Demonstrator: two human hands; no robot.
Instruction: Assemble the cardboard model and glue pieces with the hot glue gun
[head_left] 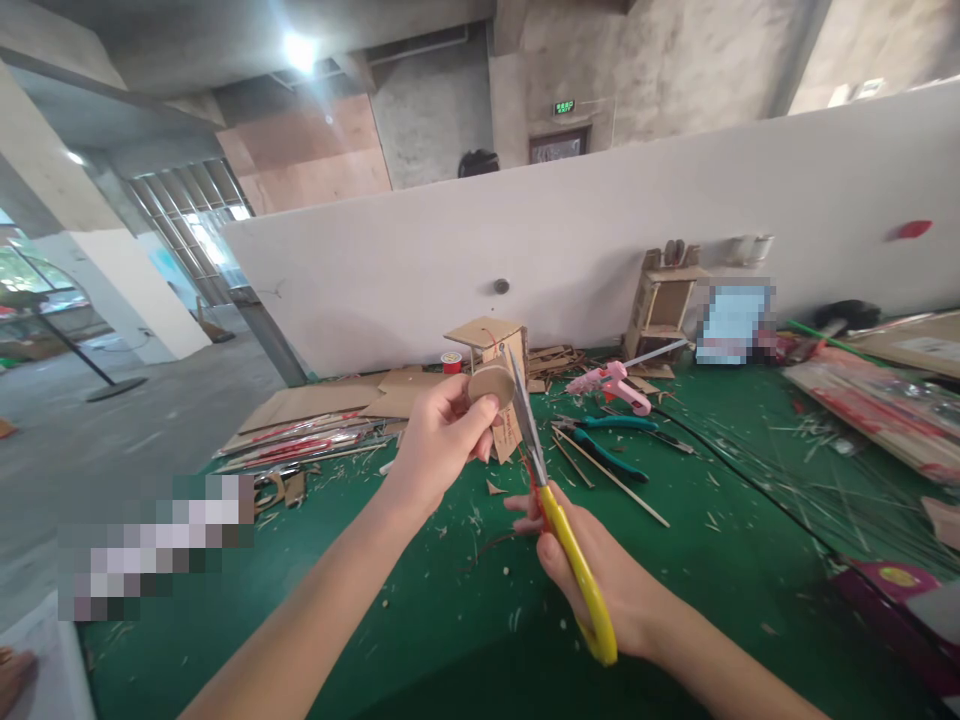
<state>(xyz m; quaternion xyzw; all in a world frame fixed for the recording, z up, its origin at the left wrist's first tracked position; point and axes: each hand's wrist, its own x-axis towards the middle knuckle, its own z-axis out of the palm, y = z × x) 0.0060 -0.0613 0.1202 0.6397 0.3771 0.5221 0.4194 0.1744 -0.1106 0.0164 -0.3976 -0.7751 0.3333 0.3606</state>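
Note:
My left hand [448,432] pinches a small round cardboard disc [491,384] between thumb and fingers, raised above the green tabletop. Yellow-handled scissors [574,570] rest in my right hand [585,555], their blades [525,410] pointing up and away, close to the disc's right edge. The blades look closed. Some right-hand fingers are stretched out to the left, beside a thin red strand. Behind the disc stands a folded cardboard piece [487,333], partly hidden by my left hand.
Blue-green pliers [611,440], wooden sticks [619,480] and a pink glue gun [611,385] lie ahead on the right. Flat cardboard sheets [322,405] lie at the left. A small cardboard stand [664,300] is against the white partition [390,270]. Scraps litter the green table [420,630].

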